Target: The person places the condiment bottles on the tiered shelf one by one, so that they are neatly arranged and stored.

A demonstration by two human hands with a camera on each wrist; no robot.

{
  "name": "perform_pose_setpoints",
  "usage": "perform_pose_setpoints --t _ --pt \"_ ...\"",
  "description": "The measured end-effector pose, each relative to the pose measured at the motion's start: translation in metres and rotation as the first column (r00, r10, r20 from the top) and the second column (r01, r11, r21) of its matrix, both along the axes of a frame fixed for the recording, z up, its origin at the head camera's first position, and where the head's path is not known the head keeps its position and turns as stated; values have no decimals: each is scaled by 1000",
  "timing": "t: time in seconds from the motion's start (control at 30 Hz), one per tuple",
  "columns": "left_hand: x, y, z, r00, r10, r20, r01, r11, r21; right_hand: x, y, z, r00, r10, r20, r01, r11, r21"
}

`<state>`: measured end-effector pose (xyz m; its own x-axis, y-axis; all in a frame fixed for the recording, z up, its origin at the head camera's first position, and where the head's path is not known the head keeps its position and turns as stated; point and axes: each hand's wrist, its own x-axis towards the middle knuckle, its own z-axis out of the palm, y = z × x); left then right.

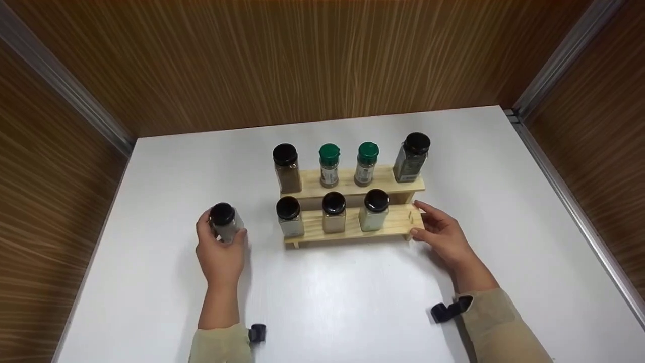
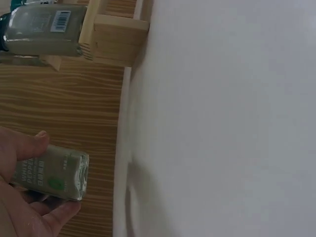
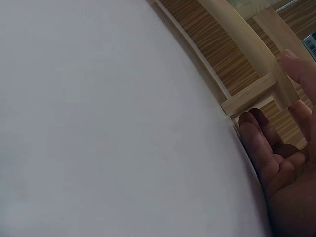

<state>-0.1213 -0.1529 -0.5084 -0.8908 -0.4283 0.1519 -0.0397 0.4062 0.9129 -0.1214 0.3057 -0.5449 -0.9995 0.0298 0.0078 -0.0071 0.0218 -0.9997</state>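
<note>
Head view, left hand point(image 1: 220, 252) gripping jar point(image 1: 225, 222)

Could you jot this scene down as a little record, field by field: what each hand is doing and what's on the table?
Left hand: grips a black-capped jar standing on the white table, left of the rack
Right hand: fingers at the wooden rack, its right end
Top step: four jars, two with green caps
Lower step: three black-capped jars; right-hand spot empty

Two green-capped jars point(image 1: 347, 164) are standing on the white table's point(image 1: 352, 302) far side. Wood-grain walls point(image 1: 302, 60) are enclosing that table.
</note>
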Motion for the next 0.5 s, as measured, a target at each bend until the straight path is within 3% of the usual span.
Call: perform_pose_setpoints --t 0.27,0.5 --pt "6 9 25 995 -8 -103 0 997 -76 -1 1 -1 999 1 -33 0 999 39" --pt "13 16 41 974 -3 -227 -29 990 -137 -1 2 -1 1000 14 -15 -13 999 46"
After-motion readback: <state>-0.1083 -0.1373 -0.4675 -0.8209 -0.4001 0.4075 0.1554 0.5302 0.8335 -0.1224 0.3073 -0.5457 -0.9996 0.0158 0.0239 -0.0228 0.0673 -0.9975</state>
